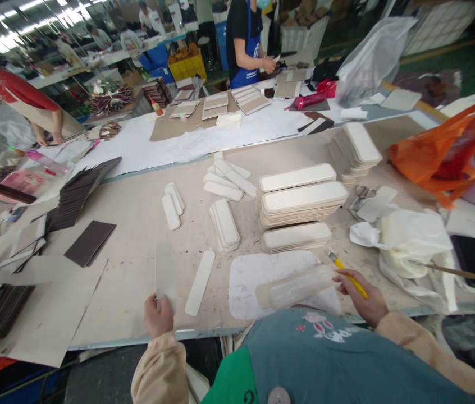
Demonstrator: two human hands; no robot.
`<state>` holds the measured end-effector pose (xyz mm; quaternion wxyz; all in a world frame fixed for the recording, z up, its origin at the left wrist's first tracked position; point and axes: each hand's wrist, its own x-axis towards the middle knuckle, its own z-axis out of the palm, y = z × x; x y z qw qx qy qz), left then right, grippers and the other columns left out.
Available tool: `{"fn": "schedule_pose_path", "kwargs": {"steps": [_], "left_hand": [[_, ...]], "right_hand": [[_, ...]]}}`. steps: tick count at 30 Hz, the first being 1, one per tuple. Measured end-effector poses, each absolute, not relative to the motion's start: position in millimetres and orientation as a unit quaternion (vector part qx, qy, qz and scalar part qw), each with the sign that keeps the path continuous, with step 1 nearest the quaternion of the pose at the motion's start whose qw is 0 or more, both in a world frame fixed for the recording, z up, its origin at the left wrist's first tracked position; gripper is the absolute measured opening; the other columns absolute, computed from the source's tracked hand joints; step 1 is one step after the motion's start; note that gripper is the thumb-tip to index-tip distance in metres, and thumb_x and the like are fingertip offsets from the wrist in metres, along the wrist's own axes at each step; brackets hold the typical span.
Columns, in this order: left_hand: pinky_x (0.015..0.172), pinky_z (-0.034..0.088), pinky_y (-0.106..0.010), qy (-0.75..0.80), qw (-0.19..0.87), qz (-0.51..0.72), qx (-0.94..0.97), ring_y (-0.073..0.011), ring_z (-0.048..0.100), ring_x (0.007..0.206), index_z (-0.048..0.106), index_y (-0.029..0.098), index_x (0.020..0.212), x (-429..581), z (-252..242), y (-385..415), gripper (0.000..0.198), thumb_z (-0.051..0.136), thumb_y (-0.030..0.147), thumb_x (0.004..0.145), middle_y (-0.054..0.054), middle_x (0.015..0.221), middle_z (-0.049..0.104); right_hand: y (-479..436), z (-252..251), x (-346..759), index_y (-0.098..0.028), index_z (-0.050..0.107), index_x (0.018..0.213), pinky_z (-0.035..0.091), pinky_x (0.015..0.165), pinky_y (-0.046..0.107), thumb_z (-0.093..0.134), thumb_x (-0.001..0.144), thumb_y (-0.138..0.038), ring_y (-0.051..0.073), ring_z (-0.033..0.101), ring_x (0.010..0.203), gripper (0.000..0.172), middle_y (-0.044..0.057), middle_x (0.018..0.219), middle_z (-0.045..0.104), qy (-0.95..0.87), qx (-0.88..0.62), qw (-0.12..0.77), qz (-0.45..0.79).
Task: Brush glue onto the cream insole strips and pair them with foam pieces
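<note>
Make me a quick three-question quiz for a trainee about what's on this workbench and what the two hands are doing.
1. True or false: the right hand holds a yellow-handled brush.
2. What does the left hand hold? A) scissors B) a pale strip C) a dark panel
3. What lies on the white mat, under the brush?

Key:
1. True
2. B
3. A blurred pale strip piece
</note>
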<state>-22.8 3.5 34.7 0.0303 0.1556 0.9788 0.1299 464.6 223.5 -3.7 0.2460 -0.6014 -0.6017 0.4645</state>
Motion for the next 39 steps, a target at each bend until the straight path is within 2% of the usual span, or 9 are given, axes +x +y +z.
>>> {"fn": "schedule_pose_path", "kwargs": {"steps": [6,9,14,17,20,23,25,31,39], "left_hand": [[0.075,0.046,-0.024,0.852,0.228,0.320,0.345,-0.0168,0.060,0.083,0.062,0.019,0.089,75.2,44.4,48.6,0.032,0.051,0.047,0.078,-0.001,0.086,0.066],[0.071,0.046,-0.024,0.750,0.359,0.321,0.453,-0.0153,0.059,0.076,0.064,0.018,0.082,125.5,44.6,78.8,0.030,0.050,0.045,0.080,-0.002,0.080,0.066],[0.070,0.044,-0.023,0.652,0.451,0.282,0.540,-0.0133,0.057,0.070,0.066,0.017,0.076,179.9,37.4,123.6,0.029,0.052,0.042,0.080,-0.001,0.072,0.065],[0.071,0.044,-0.023,0.617,0.499,0.260,0.551,-0.0131,0.056,0.070,0.066,0.016,0.075,198.3,29.6,138.0,0.028,0.055,0.041,0.078,-0.001,0.071,0.064],[0.068,0.043,-0.023,0.606,0.543,0.253,0.524,-0.0129,0.055,0.069,0.065,0.015,0.072,209.1,17.9,139.0,0.028,0.056,0.041,0.076,0.000,0.069,0.061],[0.056,0.041,-0.022,0.600,0.616,0.268,0.435,-0.0104,0.050,0.058,0.060,0.015,0.078,214.3,2.2,129.1,0.030,0.061,0.043,0.070,0.002,0.064,0.057],[0.048,0.040,-0.022,0.604,0.659,0.275,0.353,-0.0089,0.047,0.049,0.057,0.014,0.083,216.4,-8.8,120.6,0.037,0.066,0.044,0.063,0.003,0.061,0.054],[0.045,0.040,-0.021,0.745,0.543,0.276,0.272,-0.0095,0.050,0.048,0.051,0.016,0.074,220.2,-34.6,110.7,0.028,0.066,0.037,0.062,0.004,0.054,0.052],[0.062,0.039,-0.025,0.851,0.381,0.222,0.286,-0.0125,0.056,0.063,0.051,0.018,0.082,222.4,-51.3,119.9,0.019,0.063,0.022,0.068,0.002,0.065,0.059]], "right_hand": [[226.6,-6.1,457.5,-0.019,0.053,0.092,0.054,0.071,0.033,0.052,0.080,-0.054,0.018,0.063,0.078,0.037,0.009,0.097,0.065,-0.558,-0.596,0.328,0.475],[226.5,-7.9,454.3,-0.021,0.047,0.086,0.052,0.079,0.036,0.058,0.076,-0.051,0.020,0.063,0.089,0.034,0.010,0.105,0.063,-0.542,-0.568,0.363,0.502],[221.0,-4.7,455.3,-0.023,0.037,0.084,0.049,0.080,0.035,0.059,0.076,-0.049,0.019,0.060,0.094,0.035,0.009,0.113,0.061,-0.531,-0.515,0.364,0.566],[216.1,-3.2,465.2,-0.024,0.036,0.084,0.048,0.063,0.028,0.062,0.075,-0.045,0.015,0.058,0.073,0.034,0.003,0.100,0.063,-0.547,-0.534,0.334,0.551],[211.6,-6.1,480.0,-0.024,0.037,0.081,0.039,0.049,0.025,0.064,0.072,-0.044,0.011,0.045,0.052,0.035,-0.005,0.069,0.055,-0.562,-0.579,0.318,0.497],[209.6,-12.1,493.5,-0.025,0.039,0.078,0.034,0.045,0.025,0.061,0.073,-0.047,0.012,0.038,0.047,0.032,-0.008,0.054,0.039,-0.573,-0.624,0.303,0.437],[210.8,-17.7,499.2,-0.025,0.041,0.079,0.034,0.046,0.025,0.059,0.074,-0.048,0.012,0.039,0.047,0.031,-0.007,0.054,0.038,-0.590,-0.639,0.284,0.403],[225.6,-43.7,496.0,-0.023,0.044,0.078,0.038,0.050,0.026,0.056,0.075,-0.049,0.013,0.046,0.047,0.029,-0.005,0.056,0.047,-0.671,-0.611,0.252,0.337],[243.2,-65.5,484.1,-0.023,0.045,0.078,0.042,0.053,0.027,0.049,0.078,-0.035,0.015,0.055,0.053,0.012,-0.002,0.064,0.057,-0.715,-0.588,0.245,0.289]]}}
